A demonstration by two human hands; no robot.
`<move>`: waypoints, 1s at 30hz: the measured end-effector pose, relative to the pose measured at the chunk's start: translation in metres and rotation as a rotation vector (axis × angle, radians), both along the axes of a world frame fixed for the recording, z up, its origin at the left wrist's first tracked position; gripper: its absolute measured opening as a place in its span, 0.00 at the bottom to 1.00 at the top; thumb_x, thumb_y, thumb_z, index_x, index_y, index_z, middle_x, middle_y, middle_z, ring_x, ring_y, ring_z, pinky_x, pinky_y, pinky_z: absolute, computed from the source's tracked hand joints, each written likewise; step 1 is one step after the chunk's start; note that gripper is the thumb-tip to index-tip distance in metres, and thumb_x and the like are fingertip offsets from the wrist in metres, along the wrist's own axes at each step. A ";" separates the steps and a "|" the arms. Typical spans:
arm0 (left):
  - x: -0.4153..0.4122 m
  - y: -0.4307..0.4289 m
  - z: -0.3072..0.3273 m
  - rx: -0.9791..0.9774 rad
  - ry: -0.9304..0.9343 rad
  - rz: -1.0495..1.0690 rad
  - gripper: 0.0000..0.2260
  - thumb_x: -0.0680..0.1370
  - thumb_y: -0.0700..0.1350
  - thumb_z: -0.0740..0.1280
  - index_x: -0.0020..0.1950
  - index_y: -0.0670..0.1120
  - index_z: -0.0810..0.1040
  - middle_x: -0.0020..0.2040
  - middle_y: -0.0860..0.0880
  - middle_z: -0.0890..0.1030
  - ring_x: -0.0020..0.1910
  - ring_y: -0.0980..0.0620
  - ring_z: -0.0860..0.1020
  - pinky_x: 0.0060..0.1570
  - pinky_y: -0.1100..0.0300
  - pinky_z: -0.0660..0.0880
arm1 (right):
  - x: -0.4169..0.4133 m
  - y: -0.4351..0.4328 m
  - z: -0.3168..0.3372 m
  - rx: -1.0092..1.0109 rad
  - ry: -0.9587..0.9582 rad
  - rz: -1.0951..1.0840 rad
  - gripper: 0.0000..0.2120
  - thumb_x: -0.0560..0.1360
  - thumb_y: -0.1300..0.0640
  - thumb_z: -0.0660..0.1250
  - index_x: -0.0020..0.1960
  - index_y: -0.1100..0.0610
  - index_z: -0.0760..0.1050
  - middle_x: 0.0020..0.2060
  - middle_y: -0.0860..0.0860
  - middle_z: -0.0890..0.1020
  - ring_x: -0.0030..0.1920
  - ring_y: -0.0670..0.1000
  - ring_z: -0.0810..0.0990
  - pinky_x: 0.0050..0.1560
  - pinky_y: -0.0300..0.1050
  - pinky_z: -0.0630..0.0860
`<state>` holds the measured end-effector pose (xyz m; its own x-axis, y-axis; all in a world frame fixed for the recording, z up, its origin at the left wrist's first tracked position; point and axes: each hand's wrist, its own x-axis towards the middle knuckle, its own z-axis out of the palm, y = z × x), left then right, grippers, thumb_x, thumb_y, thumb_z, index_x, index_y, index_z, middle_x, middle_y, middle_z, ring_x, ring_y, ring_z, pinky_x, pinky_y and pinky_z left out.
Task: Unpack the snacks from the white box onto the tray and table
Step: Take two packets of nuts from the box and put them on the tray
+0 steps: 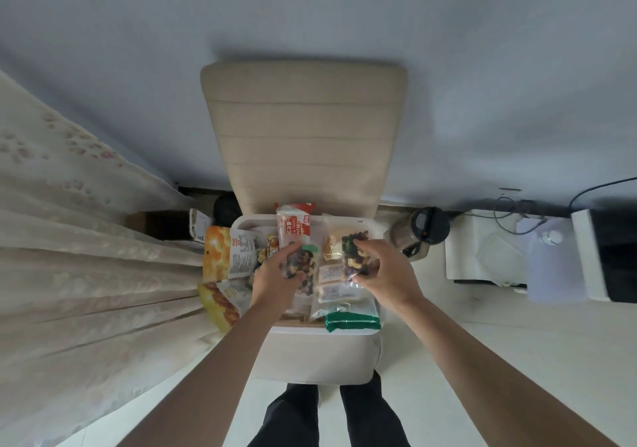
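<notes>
**A nut packet in each hand**

The white box (310, 357) is packed with snacks. My left hand (275, 274) curls round a clear nut packet (301, 264) above its middle. My right hand (382, 271) grips a second nut packet (353, 257) nearer its right edge.

The left hand (275, 276) hides much of the left nut-mix packet (304, 261), the right hand (382, 274) part of the right nut-mix packet (352, 252); packets (336, 274) bury the white box's (317, 357) inside.

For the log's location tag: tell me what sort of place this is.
Probably a room at home: a floral curtain at left, a beige padded chair behind the white box, a kettle beside it.
</notes>
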<state>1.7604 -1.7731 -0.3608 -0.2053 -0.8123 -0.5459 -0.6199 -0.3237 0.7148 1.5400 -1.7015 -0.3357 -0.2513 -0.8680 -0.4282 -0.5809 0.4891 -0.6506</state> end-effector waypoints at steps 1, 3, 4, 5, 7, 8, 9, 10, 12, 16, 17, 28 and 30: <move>-0.007 -0.001 0.010 -0.019 0.006 -0.005 0.28 0.76 0.37 0.74 0.71 0.61 0.75 0.59 0.59 0.80 0.55 0.57 0.80 0.45 0.67 0.80 | -0.009 0.000 0.011 -0.014 -0.006 0.002 0.34 0.67 0.60 0.81 0.71 0.51 0.75 0.62 0.45 0.79 0.54 0.49 0.83 0.61 0.49 0.81; -0.022 -0.002 0.033 -0.054 0.036 -0.014 0.28 0.77 0.38 0.74 0.71 0.63 0.75 0.59 0.59 0.81 0.51 0.55 0.82 0.41 0.61 0.83 | -0.026 0.000 0.031 -0.049 -0.006 0.018 0.34 0.67 0.62 0.80 0.70 0.51 0.75 0.60 0.44 0.78 0.48 0.45 0.83 0.57 0.41 0.81; -0.029 -0.003 0.045 -0.074 0.048 -0.021 0.28 0.77 0.38 0.74 0.71 0.63 0.75 0.59 0.59 0.81 0.50 0.53 0.82 0.40 0.60 0.83 | -0.035 0.000 0.043 -0.069 0.001 0.025 0.33 0.68 0.62 0.80 0.70 0.51 0.76 0.59 0.43 0.78 0.44 0.42 0.83 0.53 0.34 0.79; -0.036 -0.003 0.055 -0.092 0.050 -0.028 0.28 0.77 0.38 0.73 0.71 0.63 0.75 0.60 0.59 0.81 0.50 0.52 0.82 0.39 0.60 0.83 | -0.043 0.001 0.054 -0.086 0.011 0.029 0.33 0.68 0.62 0.80 0.70 0.51 0.76 0.58 0.42 0.78 0.41 0.40 0.82 0.48 0.28 0.77; -0.050 -0.002 0.075 -0.123 0.055 -0.040 0.28 0.78 0.39 0.72 0.72 0.64 0.74 0.61 0.59 0.81 0.47 0.56 0.82 0.34 0.64 0.80 | -0.056 0.005 0.073 -0.132 0.029 0.031 0.32 0.68 0.61 0.79 0.70 0.50 0.77 0.56 0.41 0.78 0.40 0.40 0.81 0.47 0.27 0.75; -0.056 -0.001 0.083 -0.141 0.059 -0.052 0.27 0.78 0.39 0.72 0.72 0.64 0.74 0.61 0.59 0.81 0.42 0.60 0.81 0.31 0.66 0.78 | -0.062 0.008 0.081 -0.159 0.036 0.032 0.31 0.68 0.61 0.79 0.69 0.51 0.77 0.56 0.41 0.77 0.41 0.41 0.80 0.51 0.30 0.76; -0.062 0.000 0.093 -0.159 0.066 -0.060 0.27 0.79 0.39 0.72 0.72 0.63 0.74 0.61 0.59 0.80 0.37 0.63 0.79 0.29 0.68 0.75 | -0.068 0.011 0.088 -0.182 0.041 0.032 0.31 0.68 0.61 0.79 0.69 0.52 0.78 0.56 0.42 0.77 0.44 0.42 0.79 0.56 0.36 0.78; -0.067 0.002 0.100 -0.175 0.078 -0.067 0.27 0.79 0.38 0.72 0.72 0.62 0.74 0.61 0.58 0.80 0.35 0.65 0.78 0.29 0.69 0.74 | -0.073 0.015 0.095 -0.201 0.039 0.031 0.31 0.68 0.61 0.79 0.69 0.52 0.78 0.56 0.42 0.77 0.47 0.43 0.78 0.60 0.41 0.77; -0.077 0.007 0.113 -0.208 0.104 -0.082 0.27 0.79 0.38 0.72 0.72 0.61 0.74 0.60 0.59 0.79 0.42 0.68 0.78 0.36 0.73 0.75 | -0.082 0.025 0.109 -0.226 0.033 0.012 0.31 0.68 0.60 0.79 0.70 0.52 0.77 0.56 0.42 0.77 0.51 0.43 0.78 0.63 0.41 0.76; -0.092 0.015 0.138 -0.264 0.110 -0.169 0.28 0.78 0.41 0.73 0.72 0.66 0.73 0.60 0.60 0.80 0.56 0.58 0.78 0.53 0.64 0.78 | -0.094 0.051 0.134 -0.294 0.032 -0.078 0.32 0.67 0.61 0.81 0.70 0.51 0.76 0.58 0.42 0.77 0.52 0.44 0.81 0.61 0.37 0.77; -0.095 0.016 0.143 -0.267 0.121 -0.198 0.28 0.78 0.40 0.73 0.71 0.67 0.73 0.60 0.59 0.80 0.56 0.57 0.79 0.52 0.64 0.79 | -0.096 0.059 0.141 -0.305 0.030 -0.113 0.32 0.67 0.61 0.81 0.69 0.51 0.76 0.57 0.42 0.77 0.50 0.45 0.82 0.57 0.34 0.78; -0.115 0.035 0.205 -0.341 0.340 -0.508 0.29 0.75 0.34 0.75 0.64 0.66 0.77 0.53 0.62 0.80 0.53 0.59 0.79 0.35 0.68 0.79 | -0.073 0.170 0.193 -0.458 0.123 -0.544 0.30 0.67 0.60 0.81 0.63 0.40 0.75 0.51 0.43 0.81 0.44 0.37 0.80 0.44 0.25 0.74; -0.123 0.045 0.212 -0.351 0.390 -0.566 0.28 0.75 0.34 0.75 0.65 0.63 0.78 0.54 0.60 0.80 0.52 0.58 0.79 0.36 0.69 0.79 | -0.064 0.194 0.201 -0.479 0.125 -0.619 0.29 0.67 0.59 0.81 0.63 0.40 0.75 0.50 0.39 0.80 0.45 0.34 0.80 0.44 0.24 0.74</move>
